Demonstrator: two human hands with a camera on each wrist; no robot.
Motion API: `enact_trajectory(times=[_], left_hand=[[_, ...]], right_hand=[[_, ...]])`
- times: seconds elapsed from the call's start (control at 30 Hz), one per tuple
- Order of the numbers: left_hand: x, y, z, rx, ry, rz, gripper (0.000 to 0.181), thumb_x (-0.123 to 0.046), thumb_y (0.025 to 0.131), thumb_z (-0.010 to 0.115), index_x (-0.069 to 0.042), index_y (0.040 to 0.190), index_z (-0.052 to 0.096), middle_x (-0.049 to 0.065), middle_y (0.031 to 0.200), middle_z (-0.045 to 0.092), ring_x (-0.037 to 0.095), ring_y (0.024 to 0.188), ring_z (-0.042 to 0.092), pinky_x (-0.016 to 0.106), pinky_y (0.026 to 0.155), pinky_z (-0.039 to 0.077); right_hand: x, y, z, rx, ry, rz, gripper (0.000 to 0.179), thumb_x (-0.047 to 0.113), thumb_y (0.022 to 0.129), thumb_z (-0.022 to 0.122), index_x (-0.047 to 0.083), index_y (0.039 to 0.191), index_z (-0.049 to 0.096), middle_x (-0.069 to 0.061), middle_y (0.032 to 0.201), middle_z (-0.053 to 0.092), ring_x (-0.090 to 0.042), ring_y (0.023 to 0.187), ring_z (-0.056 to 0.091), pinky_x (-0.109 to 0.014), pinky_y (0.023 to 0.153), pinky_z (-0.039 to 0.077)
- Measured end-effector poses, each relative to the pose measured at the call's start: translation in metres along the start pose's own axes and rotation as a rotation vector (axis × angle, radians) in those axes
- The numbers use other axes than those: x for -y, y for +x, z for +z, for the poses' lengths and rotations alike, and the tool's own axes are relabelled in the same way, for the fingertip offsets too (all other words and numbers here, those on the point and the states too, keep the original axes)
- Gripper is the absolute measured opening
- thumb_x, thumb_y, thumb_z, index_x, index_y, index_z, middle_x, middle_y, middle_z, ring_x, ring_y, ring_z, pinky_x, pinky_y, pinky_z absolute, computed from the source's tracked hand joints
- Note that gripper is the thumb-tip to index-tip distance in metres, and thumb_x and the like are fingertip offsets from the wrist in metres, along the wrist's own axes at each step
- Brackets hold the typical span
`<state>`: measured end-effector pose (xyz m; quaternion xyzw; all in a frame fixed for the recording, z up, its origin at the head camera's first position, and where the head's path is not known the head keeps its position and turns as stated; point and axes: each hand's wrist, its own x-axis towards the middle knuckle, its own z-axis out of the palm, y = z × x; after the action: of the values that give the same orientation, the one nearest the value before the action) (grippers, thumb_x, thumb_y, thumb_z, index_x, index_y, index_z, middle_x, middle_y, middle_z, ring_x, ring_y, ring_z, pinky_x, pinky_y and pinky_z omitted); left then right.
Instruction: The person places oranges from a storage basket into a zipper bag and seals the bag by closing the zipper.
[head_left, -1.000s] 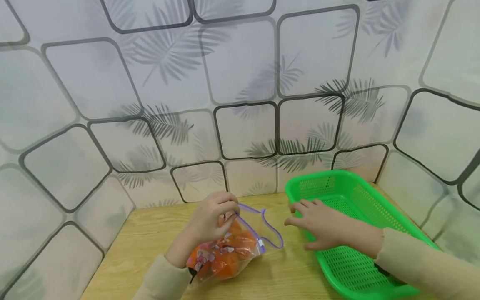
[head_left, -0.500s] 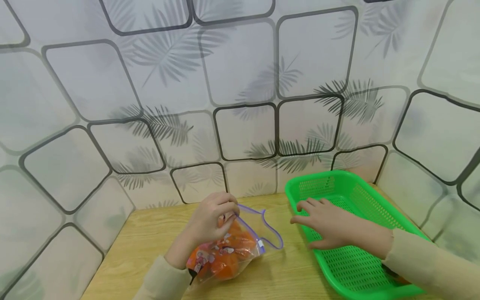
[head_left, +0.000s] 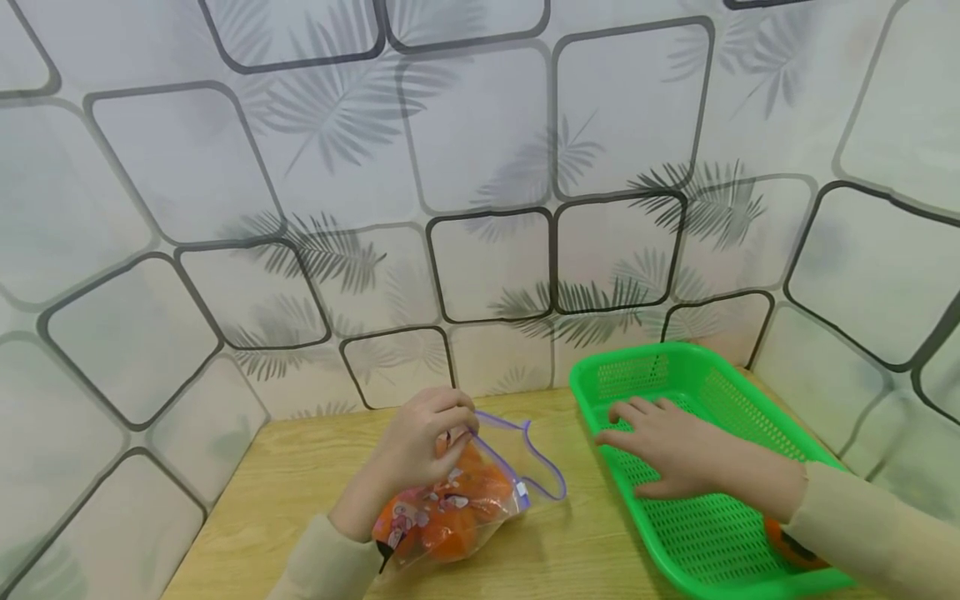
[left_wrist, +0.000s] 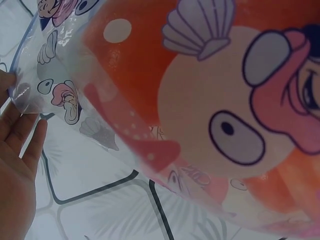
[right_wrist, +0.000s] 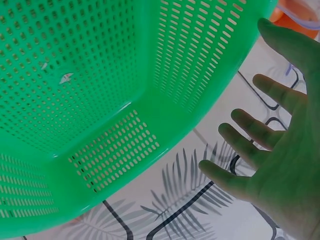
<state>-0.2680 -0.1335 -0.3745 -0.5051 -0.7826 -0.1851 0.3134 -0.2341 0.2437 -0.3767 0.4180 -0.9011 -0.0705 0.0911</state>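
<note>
A clear zip bag with a purple slider edge and printed cartoon figures stands on the table, holding several round orange things that look like fruit. My left hand pinches the bag's top edge between thumb and fingers; its mouth gapes to the right. In the left wrist view the bag fills most of the picture, with the left hand at its rim. Above the left side of a green basket my right hand hovers, fingers spread, holding nothing. An orange thing with a dark patch lies in the basket, partly behind the right sleeve.
The wooden table runs back to a wall covering printed with rounded squares and leaves, which also bounds it left and right. The basket's perforated walls rise at the table's right side.
My right hand has moved right, from beside the basket's left rim to over the basket. More of the orange thing shows below the sleeve. The left hand and bag look unchanged.
</note>
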Motion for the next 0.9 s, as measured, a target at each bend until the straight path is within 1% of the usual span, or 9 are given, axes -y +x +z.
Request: enact_trajectory(times=[0.13, 0.3, 0.47, 0.6, 0.9], left_hand=[[0.000, -0.001, 0.002, -0.008, -0.001, 0.008, 0.014, -0.004, 0.083, 0.074, -0.016, 0.088, 0.070, -0.002, 0.096, 0.070, 0.015, 0.086, 0.065, 0.036, 0.083, 0.057], [0.002, -0.002, 0.004, -0.019, -0.005, 0.019, 0.014, -0.003, 0.082, 0.074, -0.015, 0.087, 0.070, -0.001, 0.095, 0.070, 0.014, 0.084, 0.064, 0.034, 0.080, 0.056], [0.002, -0.002, 0.005, -0.022, -0.008, 0.012, 0.013, -0.003, 0.083, 0.073, -0.015, 0.086, 0.070, -0.001, 0.094, 0.070, 0.014, 0.084, 0.064, 0.033, 0.080, 0.056], [0.001, -0.002, 0.005, -0.022, -0.009, 0.008, 0.013, -0.003, 0.083, 0.074, -0.015, 0.086, 0.070, -0.001, 0.094, 0.070, 0.015, 0.086, 0.066, 0.034, 0.081, 0.057], [0.000, -0.002, 0.006, -0.020, -0.011, 0.009, 0.012, -0.004, 0.083, 0.074, -0.015, 0.088, 0.071, -0.001, 0.096, 0.071, 0.016, 0.088, 0.066, 0.035, 0.083, 0.058]], right_hand=[[-0.002, -0.006, 0.001, 0.005, 0.016, 0.009, 0.070, 0.049, 0.078, 0.092, 0.027, 0.137, 0.060, -0.010, 0.133, 0.059, -0.033, 0.118, 0.061, -0.058, 0.083, 0.058], [-0.006, -0.011, 0.002, 0.029, 0.036, 0.038, 0.073, 0.048, 0.077, 0.093, 0.026, 0.138, 0.061, -0.012, 0.135, 0.058, -0.035, 0.120, 0.061, -0.060, 0.085, 0.057], [-0.007, -0.016, 0.002, 0.065, 0.049, 0.069, 0.075, 0.048, 0.077, 0.093, 0.026, 0.140, 0.060, -0.013, 0.137, 0.058, -0.037, 0.123, 0.060, -0.063, 0.087, 0.056], [-0.009, -0.021, 0.003, 0.087, 0.052, 0.086, 0.077, 0.049, 0.076, 0.093, 0.025, 0.141, 0.060, -0.014, 0.138, 0.057, -0.038, 0.123, 0.060, -0.062, 0.087, 0.057], [-0.014, -0.031, 0.008, 0.083, 0.052, 0.105, 0.081, 0.049, 0.073, 0.095, 0.022, 0.141, 0.061, -0.016, 0.137, 0.057, -0.039, 0.122, 0.059, -0.062, 0.083, 0.058]])
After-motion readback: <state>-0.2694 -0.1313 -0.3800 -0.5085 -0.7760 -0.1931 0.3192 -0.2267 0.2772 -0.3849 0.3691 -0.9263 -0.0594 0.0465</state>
